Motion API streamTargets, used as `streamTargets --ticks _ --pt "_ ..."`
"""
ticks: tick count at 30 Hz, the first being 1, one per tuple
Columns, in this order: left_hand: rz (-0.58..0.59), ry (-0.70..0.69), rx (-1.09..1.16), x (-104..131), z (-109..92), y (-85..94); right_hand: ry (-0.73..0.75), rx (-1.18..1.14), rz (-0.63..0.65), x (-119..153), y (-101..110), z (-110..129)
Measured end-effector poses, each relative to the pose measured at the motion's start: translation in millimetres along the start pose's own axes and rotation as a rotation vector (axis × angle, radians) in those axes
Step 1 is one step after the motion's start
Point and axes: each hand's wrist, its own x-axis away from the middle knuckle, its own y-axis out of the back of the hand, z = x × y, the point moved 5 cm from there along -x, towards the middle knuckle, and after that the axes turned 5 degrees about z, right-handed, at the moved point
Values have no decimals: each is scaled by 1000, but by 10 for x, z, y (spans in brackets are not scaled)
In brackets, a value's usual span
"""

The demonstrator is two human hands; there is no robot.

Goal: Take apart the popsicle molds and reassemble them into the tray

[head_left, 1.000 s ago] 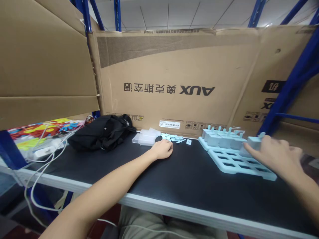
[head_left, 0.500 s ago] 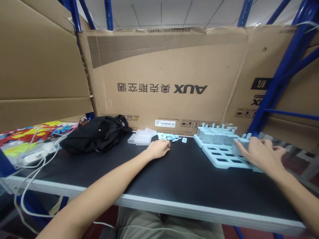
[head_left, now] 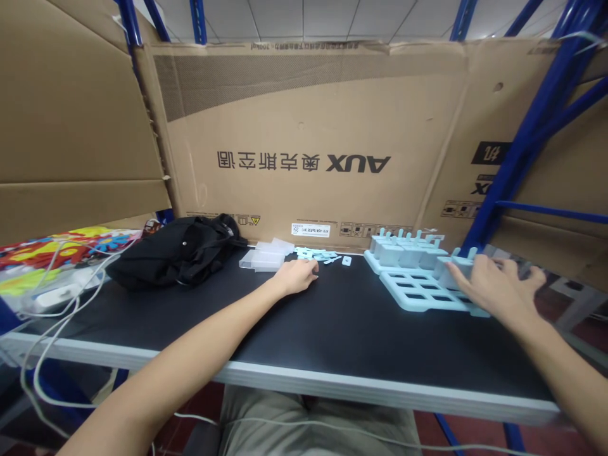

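— Where's the right hand (head_left: 494, 288)?
— Near the worktop's (head_left: 332, 335) right edge, fingers closed on a pale blue block (head_left: 451, 271) over the blue tray (head_left: 422, 292).
— And the left hand (head_left: 297, 277)?
— Loosely curled, resting by small blue pieces (head_left: 319, 254) at the back edge, holding nothing I can see.

left forearm: bare along its whole visible length, no sleeve, no watch, no band.
left hand (head_left: 297, 277): no glove, no ring to be seen; nails too small to make out.
right forearm: bare as well, no cuff at any point; runs out of view at the lower right corner.
right hand (head_left: 496, 289): ungloved, wrist unadorned, nothing worn on the visible fingers.
trousers (head_left: 313, 424): khaki-olive cloth, seen below the table edge, lightly creased.
upper body: outside the view, clothing there cannot be told.
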Motion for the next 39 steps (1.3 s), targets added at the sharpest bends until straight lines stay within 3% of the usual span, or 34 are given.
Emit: streamTargets --ticks 11,21,30,39 --pt "31 19 -93 7 -16 4 -24 143 -73 19 54 1" --pt "47 22 -107 24 -42 15 -61 117 136 -35 -7 -39" --pt "53 3 -89 35 -52 6 13 128 195 -14 -119 33" --pt "56 -6 -67 43 -75 1 -7 41 223 -29 -209 -9"
